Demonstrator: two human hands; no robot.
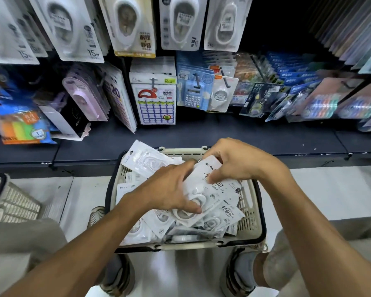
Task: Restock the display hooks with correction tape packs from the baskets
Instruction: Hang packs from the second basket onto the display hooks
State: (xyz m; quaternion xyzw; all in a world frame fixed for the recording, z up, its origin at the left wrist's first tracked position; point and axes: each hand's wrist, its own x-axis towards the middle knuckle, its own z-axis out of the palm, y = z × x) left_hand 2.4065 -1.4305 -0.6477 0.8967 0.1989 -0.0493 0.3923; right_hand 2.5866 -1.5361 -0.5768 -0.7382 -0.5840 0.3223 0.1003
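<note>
Beige basket [252, 229] on floor, below hanging display packs [152, 99]: filled with white correction tape packs [221, 221]. Left hand [169, 189] and right hand [234, 159], over the basket, fingers curled, together grip one pack [204, 187].

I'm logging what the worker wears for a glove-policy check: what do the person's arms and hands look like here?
Both arms are bare from past the elbow down, with no sleeve in view. The left hand and right hand wear no gloves, and no rings, watch or wristband can be seen. No markings show on either forearm.
</note>
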